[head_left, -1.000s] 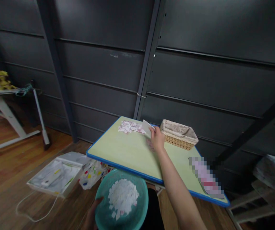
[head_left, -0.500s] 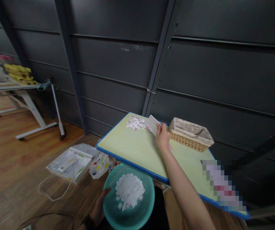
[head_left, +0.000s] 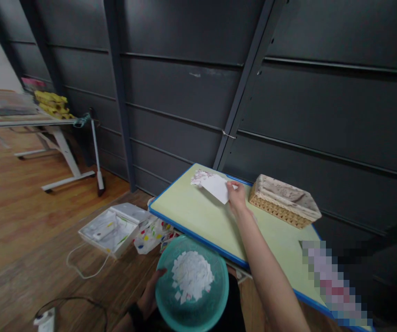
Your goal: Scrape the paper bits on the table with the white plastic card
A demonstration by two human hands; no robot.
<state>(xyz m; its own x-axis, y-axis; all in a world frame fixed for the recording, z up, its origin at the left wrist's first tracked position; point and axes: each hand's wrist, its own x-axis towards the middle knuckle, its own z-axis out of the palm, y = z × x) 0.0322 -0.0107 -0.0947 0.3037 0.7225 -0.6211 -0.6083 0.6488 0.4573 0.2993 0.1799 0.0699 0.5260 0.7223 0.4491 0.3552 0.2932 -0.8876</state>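
My left hand (head_left: 152, 289) grips the left rim of a teal plastic basin (head_left: 201, 313), its thumb over the edge. Inside the basin lies a heap of small white paper pieces (head_left: 192, 274). Over the pale yellow table (head_left: 188, 205) with blue edging, my right hand (head_left: 236, 196) pinches the right end of a white card (head_left: 216, 186). The card is held slantwise above the tabletop and partly hides a second pile of paper scraps (head_left: 198, 177) at the table's far left corner.
A woven basket (head_left: 281, 212) with a cloth lining stands at the table's back right. On the floor to the left are an open white box (head_left: 105, 230) and a clear bag with coloured spots (head_left: 150, 235). A power strip (head_left: 47, 320) lies lower left. A dark panelled wall (head_left: 181, 83) closes off the back.
The card has turned from a steep tilt to a flatter one, its white face now showing and covering more of the scrap pile. The camera view has shifted slightly left. My left hand stays on the basin.
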